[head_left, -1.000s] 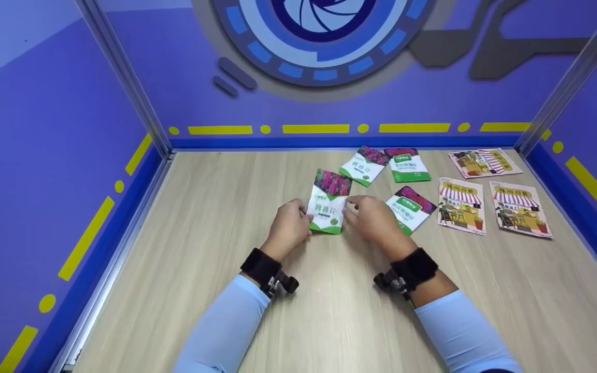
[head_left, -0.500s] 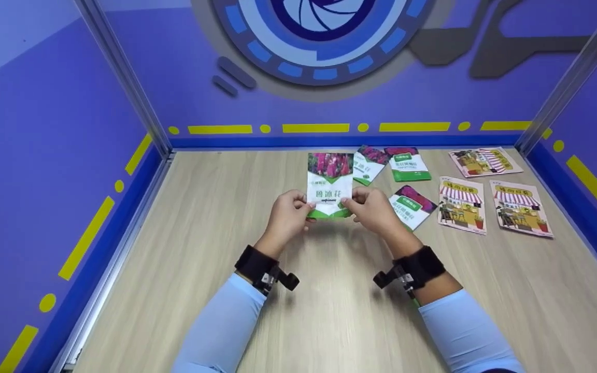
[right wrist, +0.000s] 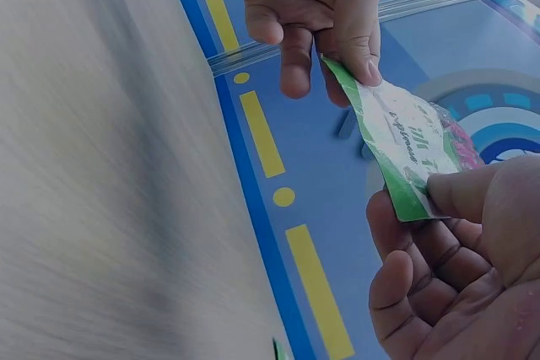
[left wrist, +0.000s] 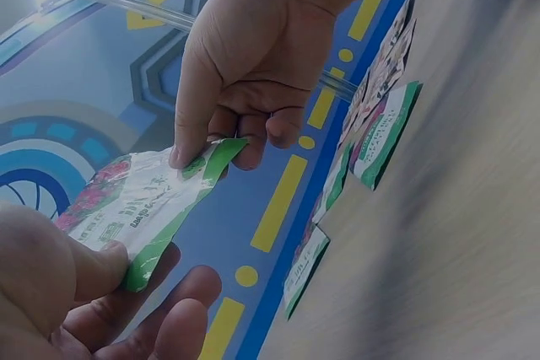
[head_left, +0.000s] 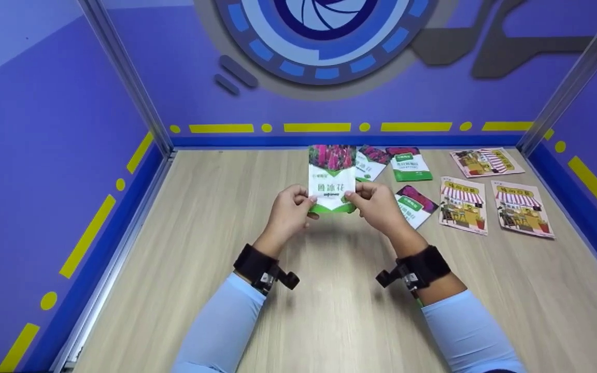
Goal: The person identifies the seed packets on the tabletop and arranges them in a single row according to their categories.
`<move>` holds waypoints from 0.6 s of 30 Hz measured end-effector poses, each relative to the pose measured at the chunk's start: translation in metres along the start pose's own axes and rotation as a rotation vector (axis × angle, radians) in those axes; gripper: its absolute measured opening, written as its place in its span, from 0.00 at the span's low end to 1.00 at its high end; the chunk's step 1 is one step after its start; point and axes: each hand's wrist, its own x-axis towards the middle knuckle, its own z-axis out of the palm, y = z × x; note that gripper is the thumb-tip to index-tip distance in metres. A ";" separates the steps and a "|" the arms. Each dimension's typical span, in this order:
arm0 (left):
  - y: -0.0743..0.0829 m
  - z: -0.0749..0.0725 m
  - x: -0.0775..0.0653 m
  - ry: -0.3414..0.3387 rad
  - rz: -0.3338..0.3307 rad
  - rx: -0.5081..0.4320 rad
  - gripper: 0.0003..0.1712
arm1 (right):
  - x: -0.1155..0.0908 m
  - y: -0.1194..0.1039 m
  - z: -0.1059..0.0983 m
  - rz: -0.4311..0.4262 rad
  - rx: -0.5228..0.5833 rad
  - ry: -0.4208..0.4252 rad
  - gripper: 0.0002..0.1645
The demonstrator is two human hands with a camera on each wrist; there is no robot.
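A seed packet (head_left: pixel 331 178), white with a green lower band and pink flowers at its top, is held up above the table between both hands. At its lower left corner my left hand (head_left: pixel 288 213) pinches it, thumb on the front and fingers behind. My right hand (head_left: pixel 379 208) grips the lower right corner the same way. Both wrist views show the packet (left wrist: pixel 143 204) clear of the tabletop, with the thumbs pressed on its printed face. Behind its right edge, a similar packet (head_left: pixel 372 162) on the table is partly covered.
On the table lie two green-and-white packets with magenta flowers, one at the back (head_left: pixel 410 165) and one (head_left: pixel 415 207) beside my right hand. Farther right are several pink shop-picture packets (head_left: pixel 463 205). Blue panels (head_left: pixel 257 103) wall the table (head_left: pixel 200 248) at back and sides.
The flower packet has risen off the table and tilted up toward the camera. My right hand, at first at its edge, has come to pinch its corner; both hands have lifted with it.
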 end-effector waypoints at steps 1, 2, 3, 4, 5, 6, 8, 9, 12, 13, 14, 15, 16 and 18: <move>0.001 0.000 -0.001 0.000 0.003 0.000 0.08 | 0.000 -0.001 -0.001 0.002 0.005 0.003 0.16; 0.003 0.000 -0.001 0.000 0.005 -0.001 0.08 | -0.001 -0.002 -0.001 0.001 0.008 0.006 0.16; 0.004 -0.001 -0.002 0.003 0.011 0.001 0.08 | -0.001 -0.004 -0.002 -0.001 0.009 0.008 0.16; 0.006 -0.001 -0.003 0.003 0.016 -0.002 0.08 | -0.001 -0.005 -0.002 -0.006 0.009 0.008 0.17; 0.008 -0.002 -0.004 0.004 0.022 -0.007 0.08 | -0.002 -0.006 -0.003 -0.011 0.010 0.010 0.17; 0.009 -0.002 -0.004 0.005 0.029 -0.013 0.09 | -0.002 -0.007 -0.003 -0.015 0.013 0.011 0.18; 0.013 -0.003 -0.006 0.005 0.043 -0.025 0.09 | -0.003 -0.009 -0.004 -0.025 0.016 0.013 0.18; 0.014 -0.004 -0.007 0.006 0.050 -0.028 0.09 | -0.003 -0.010 -0.005 -0.027 0.019 0.014 0.19; 0.020 -0.005 -0.009 0.005 0.056 -0.038 0.10 | -0.005 -0.013 -0.006 -0.037 0.038 0.020 0.20; 0.021 -0.005 -0.010 0.007 0.058 -0.038 0.10 | -0.005 -0.014 -0.007 -0.043 0.044 0.023 0.20; 0.021 -0.006 -0.010 0.008 0.060 -0.037 0.11 | -0.006 -0.015 -0.007 -0.050 0.049 0.027 0.20; 0.022 -0.006 -0.010 0.008 0.062 -0.039 0.11 | -0.006 -0.015 -0.007 -0.058 0.057 0.029 0.20; 0.022 -0.006 -0.010 0.008 0.063 -0.040 0.11 | -0.007 -0.016 -0.007 -0.065 0.065 0.032 0.20; 0.023 -0.006 -0.011 0.009 0.070 -0.036 0.11 | -0.007 -0.016 -0.008 -0.080 0.075 0.038 0.20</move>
